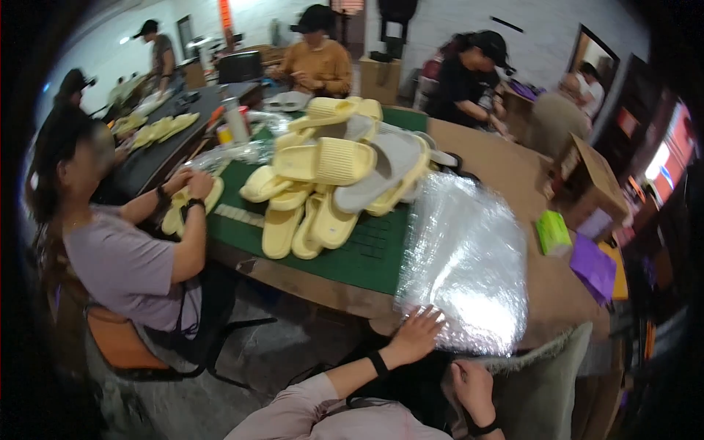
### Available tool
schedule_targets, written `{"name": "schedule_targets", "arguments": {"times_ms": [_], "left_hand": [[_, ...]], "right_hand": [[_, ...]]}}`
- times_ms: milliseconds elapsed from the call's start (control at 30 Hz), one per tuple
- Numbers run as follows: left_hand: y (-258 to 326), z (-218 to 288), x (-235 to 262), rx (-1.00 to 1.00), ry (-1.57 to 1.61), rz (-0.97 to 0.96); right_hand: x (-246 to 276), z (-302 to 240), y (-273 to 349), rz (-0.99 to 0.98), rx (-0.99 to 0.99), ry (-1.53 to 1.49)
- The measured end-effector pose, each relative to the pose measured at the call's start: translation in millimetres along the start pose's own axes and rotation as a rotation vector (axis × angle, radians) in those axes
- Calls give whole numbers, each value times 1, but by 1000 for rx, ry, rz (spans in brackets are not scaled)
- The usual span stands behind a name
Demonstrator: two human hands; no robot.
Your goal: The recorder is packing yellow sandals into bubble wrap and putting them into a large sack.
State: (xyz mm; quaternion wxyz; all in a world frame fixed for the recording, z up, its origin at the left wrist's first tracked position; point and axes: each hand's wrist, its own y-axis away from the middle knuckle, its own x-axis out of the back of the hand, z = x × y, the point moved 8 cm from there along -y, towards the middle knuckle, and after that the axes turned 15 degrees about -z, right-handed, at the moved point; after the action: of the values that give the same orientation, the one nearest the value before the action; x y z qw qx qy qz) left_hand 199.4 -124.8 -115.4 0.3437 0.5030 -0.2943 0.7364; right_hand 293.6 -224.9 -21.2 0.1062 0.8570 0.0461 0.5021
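Note:
My left hand lies flat, fingers stretched, on the near left corner of a stack of clear shiny plastic bags. Below the stack's near edge, my right hand is curled closed with the thumb on top; anything inside it is hidden. Left of the bags, a heap of pale yellow slippers is piled on a green cutting mat. Grey slippers are mixed among them.
A person seated at left handles yellow slippers on the mat. A grey-green padded chair back stands by my right hand. A cardboard box, a green packet and a purple packet lie at right. Others work behind.

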Motion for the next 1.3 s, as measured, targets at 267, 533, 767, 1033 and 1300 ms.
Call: {"name": "schedule_targets", "arguments": {"times_ms": [267,533,767,1033,1300], "left_hand": [[7,-3,10,-104,360,-22],[57,-52,71,-12,430,60],[97,-125,170,78,459,348],[108,-178,272,269,99,661],[60,-230,309,336,21,627]], "right_hand": [[-20,-18,-77,114,334,-245],[-53,-4,-119,171,239,-279],[-42,-9,-135,338,142,-402],[-77,-29,-151,214,59,236],[-74,-42,-145,282,113,315]]}}
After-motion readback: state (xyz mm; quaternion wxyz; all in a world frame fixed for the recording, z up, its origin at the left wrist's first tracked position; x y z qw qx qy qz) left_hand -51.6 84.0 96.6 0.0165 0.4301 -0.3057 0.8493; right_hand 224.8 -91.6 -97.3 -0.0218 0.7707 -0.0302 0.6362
